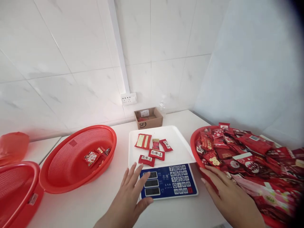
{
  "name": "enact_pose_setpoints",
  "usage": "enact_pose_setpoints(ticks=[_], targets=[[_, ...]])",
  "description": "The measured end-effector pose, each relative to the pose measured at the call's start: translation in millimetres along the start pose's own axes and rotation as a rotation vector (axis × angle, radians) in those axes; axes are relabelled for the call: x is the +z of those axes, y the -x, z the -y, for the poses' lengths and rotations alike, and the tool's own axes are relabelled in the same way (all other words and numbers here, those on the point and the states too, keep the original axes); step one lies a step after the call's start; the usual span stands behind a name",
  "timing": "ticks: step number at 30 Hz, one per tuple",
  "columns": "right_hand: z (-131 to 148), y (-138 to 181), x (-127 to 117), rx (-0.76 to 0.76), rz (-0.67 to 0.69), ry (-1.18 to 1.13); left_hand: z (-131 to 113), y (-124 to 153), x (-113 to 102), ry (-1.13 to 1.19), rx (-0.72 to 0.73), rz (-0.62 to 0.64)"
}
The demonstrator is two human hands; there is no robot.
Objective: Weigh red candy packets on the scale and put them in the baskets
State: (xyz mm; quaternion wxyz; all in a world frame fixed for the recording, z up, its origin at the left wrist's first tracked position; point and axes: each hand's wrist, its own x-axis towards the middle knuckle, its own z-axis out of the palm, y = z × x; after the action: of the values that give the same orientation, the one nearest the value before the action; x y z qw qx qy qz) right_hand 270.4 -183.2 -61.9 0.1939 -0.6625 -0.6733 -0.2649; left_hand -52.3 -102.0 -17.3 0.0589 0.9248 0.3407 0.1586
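Note:
My left hand [128, 194] is open, fingers spread, over the left edge of the digital scale's blue keypad panel [163, 190], partly covering its displays. On the scale's white pan [175, 142] lie several red-wrapped snacks, among them a wider packet with pale stripes [142, 141] and a small packet with a white label [156, 154]. My right hand [230, 196] reaches over the near-left rim of a red basket [194, 144] heaped with red snack packets [251, 166]. Its fingers are stretched out, and nothing shows in them. The packets beneath that hand are hidden.
Left of the scale, a red mesh basket [78, 139] holds several packets [96, 156]. Another red basket [20, 190] stands at the far left, near a red bag-like object [14, 145]. A cardboard box [152, 122] sits behind the scale, below a wall socket [129, 98].

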Motion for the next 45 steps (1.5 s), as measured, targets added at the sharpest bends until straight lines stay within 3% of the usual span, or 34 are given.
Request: enact_pose_setpoints(ticks=[7,12,16,20,25,30,32,34,37,42,45], targets=[[2,1,-1,0.053,0.029,-0.015,-1,9,0,0.042,-0.046,0.039],[4,1,-2,0.059,0.059,-0.011,1,19,11,0.111,-0.073,-0.133],[0,0,1,0.147,0.102,-0.048,3,27,17,0.147,-0.096,-0.179],[-6,3,4,0.182,0.156,-0.113,4,29,-1,0.132,-0.176,-0.143],[-10,11,7,0.184,0.17,-0.114,4,27,-27,0.134,-0.132,-0.069],[-5,9,8,0.082,0.132,-0.106,2,36,0,0.173,-0.064,-0.171],[-1,5,5,0.125,0.145,-0.075,-1,42,15,0.207,-0.099,-0.227],[1,1,3,0.181,0.18,-0.066,-6,45,22,0.226,-0.091,-0.201],[-4,2,3,0.209,0.218,-0.12,-11,40,11,0.197,0.012,-0.092],[-17,12,13,0.248,0.227,-0.166,-12,26,-26,0.196,0.031,-0.029],[-18,14,17,0.206,0.213,-0.172,-9,24,-26,0.218,0.058,-0.004]])
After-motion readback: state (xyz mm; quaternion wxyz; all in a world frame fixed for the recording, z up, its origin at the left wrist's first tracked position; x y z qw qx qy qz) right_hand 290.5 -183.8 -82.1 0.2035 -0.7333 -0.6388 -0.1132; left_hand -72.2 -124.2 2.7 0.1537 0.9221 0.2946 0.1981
